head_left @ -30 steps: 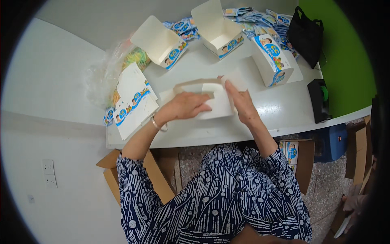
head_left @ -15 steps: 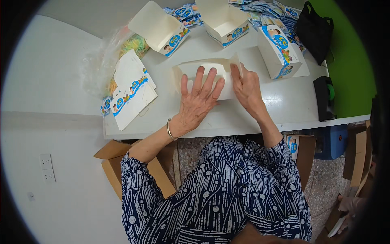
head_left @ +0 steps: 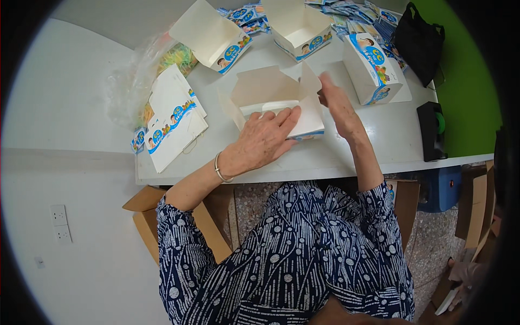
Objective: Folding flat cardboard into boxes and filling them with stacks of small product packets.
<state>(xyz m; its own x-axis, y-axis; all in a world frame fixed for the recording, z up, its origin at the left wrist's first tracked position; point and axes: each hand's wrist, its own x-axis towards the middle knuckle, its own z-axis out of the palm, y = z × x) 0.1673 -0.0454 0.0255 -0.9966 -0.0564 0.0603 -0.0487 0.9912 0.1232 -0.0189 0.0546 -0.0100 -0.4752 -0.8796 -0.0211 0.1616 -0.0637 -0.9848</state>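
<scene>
A white cardboard box (head_left: 265, 86) with its flaps up stands in front of me near the table's front edge. My left hand (head_left: 262, 136) lies over its near wall, fingers bent inside and thumb outside, gripping it. A bracelet circles that wrist. My right hand (head_left: 341, 111) is just beyond the box's raised right flap (head_left: 310, 86). Its fingertips are blurred and partly hidden, so its grip is unclear. Part of a blue printed strip shows low on the box's near side.
Two open printed boxes (head_left: 211, 35) (head_left: 298, 27) stand at the back. A closed-looking box (head_left: 374, 70) stands right. Flat cardboard blanks (head_left: 176, 122) lie left beside a clear plastic bag (head_left: 127, 86). Small packets (head_left: 346, 13), a black bag (head_left: 420, 43) and a tape dispenser (head_left: 431, 130) are around.
My left hand has moved from spread fingers inside the box to its near wall. My right hand has left the right flap and shifted outward. The back flap now stands up.
</scene>
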